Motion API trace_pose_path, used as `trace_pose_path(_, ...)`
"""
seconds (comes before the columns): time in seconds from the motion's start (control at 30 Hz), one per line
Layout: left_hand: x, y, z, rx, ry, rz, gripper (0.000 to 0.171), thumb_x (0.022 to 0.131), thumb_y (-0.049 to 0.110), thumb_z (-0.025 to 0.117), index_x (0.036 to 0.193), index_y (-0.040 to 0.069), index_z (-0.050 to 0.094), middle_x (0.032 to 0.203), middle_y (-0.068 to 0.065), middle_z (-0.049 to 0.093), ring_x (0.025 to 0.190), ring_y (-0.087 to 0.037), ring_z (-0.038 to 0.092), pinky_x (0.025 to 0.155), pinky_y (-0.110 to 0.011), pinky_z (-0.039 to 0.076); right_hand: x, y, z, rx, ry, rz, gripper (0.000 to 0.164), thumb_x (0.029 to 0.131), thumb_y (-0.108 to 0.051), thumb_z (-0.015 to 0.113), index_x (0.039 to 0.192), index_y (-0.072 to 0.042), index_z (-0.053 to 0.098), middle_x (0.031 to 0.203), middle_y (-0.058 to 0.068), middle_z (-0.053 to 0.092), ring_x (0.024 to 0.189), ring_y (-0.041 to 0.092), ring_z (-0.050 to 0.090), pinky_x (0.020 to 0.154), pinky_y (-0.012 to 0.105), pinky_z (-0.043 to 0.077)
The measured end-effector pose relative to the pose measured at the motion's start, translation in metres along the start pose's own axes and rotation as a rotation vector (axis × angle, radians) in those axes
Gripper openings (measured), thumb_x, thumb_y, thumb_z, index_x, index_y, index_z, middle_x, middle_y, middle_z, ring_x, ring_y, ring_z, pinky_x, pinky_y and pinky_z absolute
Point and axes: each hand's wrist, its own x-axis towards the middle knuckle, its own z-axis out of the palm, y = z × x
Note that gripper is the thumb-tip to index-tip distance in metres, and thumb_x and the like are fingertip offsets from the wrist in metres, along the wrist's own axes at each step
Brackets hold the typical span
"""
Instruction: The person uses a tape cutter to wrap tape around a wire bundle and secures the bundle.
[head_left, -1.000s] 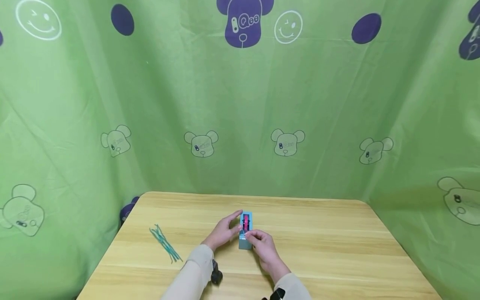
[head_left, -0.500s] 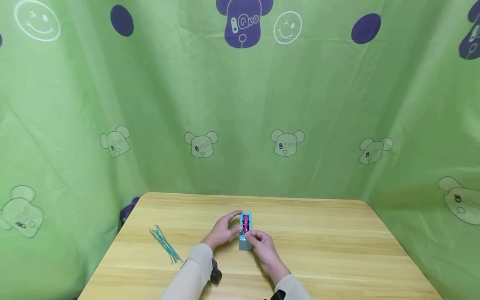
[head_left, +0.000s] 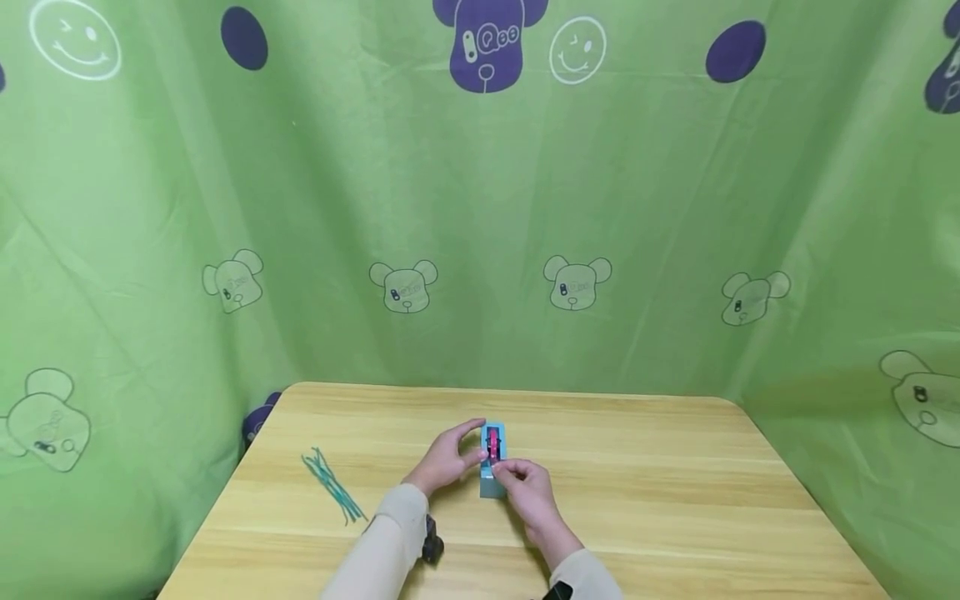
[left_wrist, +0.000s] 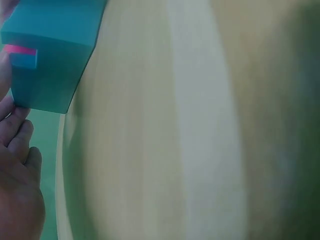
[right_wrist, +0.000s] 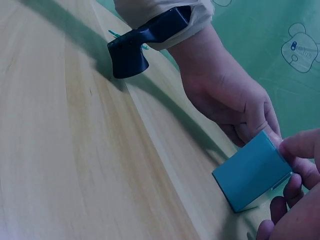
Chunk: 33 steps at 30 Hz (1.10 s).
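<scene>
A blue tape dispenser [head_left: 492,487] with a pink roll [head_left: 492,439] in its slot stands mid-table, its long side pointing away from me. My left hand [head_left: 442,463] holds it from the left, index finger at the far end and thumb beside the roll. Over its near part, the thumb and index finger of my right hand [head_left: 531,493] pinch together at the tape; the tape's end is hidden by the fingertips. The left wrist view shows the dispenser's plain end [left_wrist: 55,80] with a pink strip. In the right wrist view both hands meet at the dispenser [right_wrist: 252,172].
Several thin teal strips [head_left: 333,487] lie in a loose bundle to the left on the wooden table [head_left: 645,467]. A dark wrist camera [head_left: 432,546] hangs below the left sleeve. A green patterned curtain [head_left: 480,192] surrounds the table's back and sides.
</scene>
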Motion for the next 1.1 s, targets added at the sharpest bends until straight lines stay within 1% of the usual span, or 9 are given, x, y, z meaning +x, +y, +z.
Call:
trace_pose_path(0.17, 0.001, 0.002, -0.002, 0.002, -0.002, -0.001, 0.063, 0.094, 0.027, 0.068, 0.15, 0.016, 0.043, 0.152, -0.003, 0.042, 0.14, -0.03, 0.035, 0.112, -0.054, 0.027, -0.004, -0.006, 0.001, -0.011, 0.01, 0.016, 0.021, 0.091, -0.017, 0.071, 0.099, 0.003, 0.07, 0.106, 0.011, 0.063, 0.099, 0.024, 0.053, 0.083, 0.033, 0.045)
trace_pose_path(0.37, 0.001, 0.002, -0.003, -0.001, 0.002, -0.002, 0.063, 0.094, 0.027, 0.068, 0.15, 0.017, 0.042, 0.152, -0.004, 0.041, 0.141, -0.031, 0.034, 0.112, -0.055, 0.026, -0.01, -0.014, 0.002, -0.013, 0.005, 0.015, 0.023, 0.091, -0.017, 0.069, 0.099, 0.005, 0.069, 0.107, 0.013, 0.063, 0.094, 0.023, 0.051, 0.077, 0.033, 0.044)
trace_pose_path(0.53, 0.001, 0.002, -0.003, -0.013, 0.002, 0.004, 0.063, 0.093, 0.027, 0.069, 0.15, 0.017, 0.043, 0.152, -0.004, 0.042, 0.14, -0.032, 0.035, 0.112, -0.055, 0.027, -0.015, -0.015, 0.003, -0.037, 0.02, 0.03, 0.023, 0.092, -0.018, 0.068, 0.096, 0.005, 0.068, 0.101, 0.011, 0.063, 0.091, 0.022, 0.05, 0.075, 0.032, 0.043)
trace_pose_path(0.63, 0.002, 0.001, -0.002, -0.006, 0.002, 0.012, 0.063, 0.094, 0.029, 0.068, 0.15, 0.017, 0.043, 0.152, -0.004, 0.042, 0.14, -0.032, 0.035, 0.112, -0.054, 0.027, -0.017, -0.016, 0.005, -0.05, 0.039, 0.042, 0.022, 0.092, -0.017, 0.067, 0.094, 0.005, 0.067, 0.097, 0.011, 0.062, 0.089, 0.023, 0.05, 0.075, 0.033, 0.041)
trace_pose_path(0.8, 0.001, 0.0, -0.001, 0.004, 0.003, 0.02, 0.062, 0.094, 0.029, 0.067, 0.15, 0.016, 0.043, 0.151, -0.003, 0.043, 0.14, -0.031, 0.035, 0.112, -0.053, 0.028, -0.022, -0.017, 0.008, -0.056, 0.067, 0.068, 0.021, 0.091, -0.016, 0.067, 0.092, 0.005, 0.065, 0.1, 0.012, 0.062, 0.091, 0.024, 0.05, 0.077, 0.035, 0.04)
trace_pose_path(0.93, 0.001, -0.001, -0.001, -0.007, -0.001, 0.017, 0.062, 0.095, 0.028, 0.067, 0.15, 0.015, 0.042, 0.151, -0.002, 0.043, 0.14, -0.03, 0.035, 0.112, -0.053, 0.027, -0.028, -0.017, 0.01, -0.065, 0.071, 0.09, 0.022, 0.092, -0.017, 0.066, 0.093, 0.004, 0.066, 0.102, 0.012, 0.063, 0.095, 0.026, 0.052, 0.081, 0.038, 0.041)
trace_pose_path(1.1, 0.0, -0.002, 0.0, -0.014, -0.003, 0.005, 0.062, 0.094, 0.028, 0.067, 0.15, 0.018, 0.042, 0.152, -0.001, 0.042, 0.141, -0.03, 0.035, 0.112, -0.053, 0.026, -0.032, -0.015, 0.012, -0.069, 0.057, 0.104, 0.023, 0.092, -0.018, 0.066, 0.094, 0.005, 0.065, 0.096, 0.008, 0.06, 0.092, 0.024, 0.05, 0.078, 0.036, 0.039)
